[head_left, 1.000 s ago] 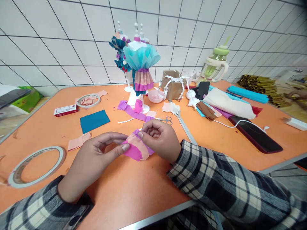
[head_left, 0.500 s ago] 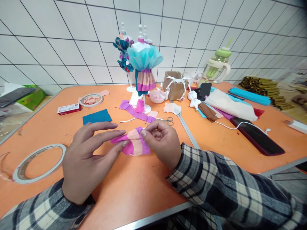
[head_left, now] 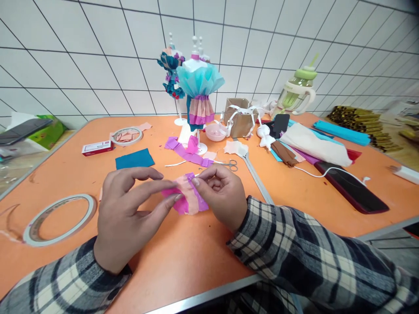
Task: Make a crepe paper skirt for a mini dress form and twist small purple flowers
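Observation:
Between my hands, above the orange table, is a small piece of crepe paper [head_left: 191,199] with pink, peach and purple bands. My right hand [head_left: 221,192] pinches its purple upper edge between thumb and forefinger, the other fingers curled in. On the opposite side, my left hand [head_left: 131,213] has thumb and forefinger closed on the pink edge, with its remaining fingers loosely bent. Behind the paper stands a miniature dress form wearing a turquoise ruffled top [head_left: 200,78] and a pink and peach skirt [head_left: 201,109]. A pair of scissors [head_left: 231,165] lies just beyond my right hand.
A roll of tape [head_left: 59,220] lies at left, another [head_left: 127,136] farther back beside a red and white box [head_left: 97,148]. A teal paper piece [head_left: 135,158] and purple strip [head_left: 186,155] lie ahead. At right are a phone [head_left: 353,187], a zipper [head_left: 257,176] and a bottle [head_left: 296,93].
My left thumb and forefinger have shifted right along the paper, closer to my right hand. The pink end that was pulled out to a point now lies more spread. My right hand keeps its pinch.

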`<state>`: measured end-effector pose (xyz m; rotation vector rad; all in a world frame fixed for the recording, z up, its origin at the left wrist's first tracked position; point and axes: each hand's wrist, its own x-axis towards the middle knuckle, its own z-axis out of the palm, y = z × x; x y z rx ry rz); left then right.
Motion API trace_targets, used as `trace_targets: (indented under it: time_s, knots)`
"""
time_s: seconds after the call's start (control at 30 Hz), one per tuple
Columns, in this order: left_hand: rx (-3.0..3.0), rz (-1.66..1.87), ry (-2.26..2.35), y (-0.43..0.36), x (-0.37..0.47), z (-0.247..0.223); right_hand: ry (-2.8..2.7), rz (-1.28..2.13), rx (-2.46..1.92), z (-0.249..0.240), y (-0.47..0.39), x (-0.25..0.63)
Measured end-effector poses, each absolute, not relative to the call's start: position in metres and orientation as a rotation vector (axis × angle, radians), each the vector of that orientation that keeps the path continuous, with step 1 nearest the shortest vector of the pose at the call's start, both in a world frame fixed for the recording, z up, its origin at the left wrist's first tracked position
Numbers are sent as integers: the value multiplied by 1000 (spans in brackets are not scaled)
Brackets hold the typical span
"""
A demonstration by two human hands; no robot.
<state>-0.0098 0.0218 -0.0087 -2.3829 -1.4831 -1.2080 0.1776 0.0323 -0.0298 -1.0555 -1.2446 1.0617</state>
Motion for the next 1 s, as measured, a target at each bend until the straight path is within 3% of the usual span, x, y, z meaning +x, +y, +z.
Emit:
trace_targets:
  time_s: [0.4, 0.53, 0.7, 0.8, 1.0]
  knots:
    - [-2360, -1217, -1538, 25, -10, -11, -1260, 1004, -1088, -29, 29, 174]
    - [-2428, -1437, -1724, 28, -9, -10, -1227, 1021, -1118, -30, 31, 176]
    - [-2700, -2177, -2376, 34, -9, -11, -1291, 1091, -979, -31, 35, 181]
    - [-2815, -2199, -2646, 37, -12, -10, -1247, 1136, -999, -32, 40, 185]
    - [-2632, -2319, -2687, 41, -18, -6, -1305, 1216, -1030, -35, 41, 186]
